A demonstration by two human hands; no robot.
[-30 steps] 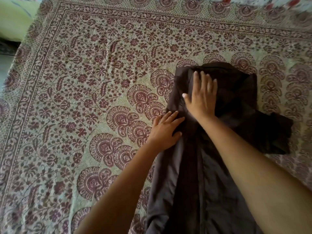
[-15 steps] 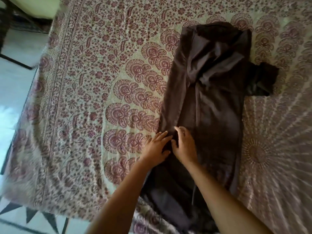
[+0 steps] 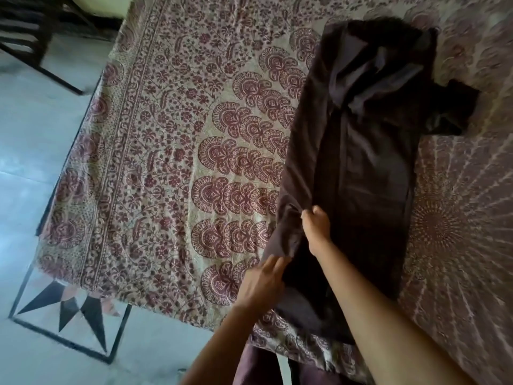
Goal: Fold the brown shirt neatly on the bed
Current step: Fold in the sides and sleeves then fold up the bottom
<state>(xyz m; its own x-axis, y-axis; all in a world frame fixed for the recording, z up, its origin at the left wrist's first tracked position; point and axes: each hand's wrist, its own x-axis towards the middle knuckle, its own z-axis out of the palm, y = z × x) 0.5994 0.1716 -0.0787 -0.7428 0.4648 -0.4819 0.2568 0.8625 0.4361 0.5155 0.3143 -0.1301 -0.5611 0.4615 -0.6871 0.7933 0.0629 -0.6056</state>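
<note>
Head camera looks down over the bed (image 3: 172, 173), and the brown shirt (image 3: 361, 162) lies stretched out long in the right half of the frame, collar end up near the top edge, hem end down near the bed's lower edge. Its left side is already turned in over the body, so it reads as a narrow dark strip on the patterned bedspread (image 3: 211, 112). One short sleeve (image 3: 455, 109) sticks out to the right, upper right of the frame, flat on the spread.

Now the hands, both low in the middle of the frame. The right hand (image 3: 316, 227) is closed into a pinch, fingers curled, gripping a bunch of the shirt's folded left edge; the cloth puckers right where it holds. The left hand (image 3: 262, 282) sits just below and to the left of it, fingers mostly extended and close together, lying against the same left edge of the shirt lower down. Whether it actually has fabric gripped or only presses on it, I cannot tell from here. The two hands are near each other but apart.

Off to the left, pale floor tiles (image 3: 36, 151) show with a black star inlay (image 3: 72, 309) at lower left, and dark chair legs (image 3: 30, 37) stand in the upper left corner.
</note>
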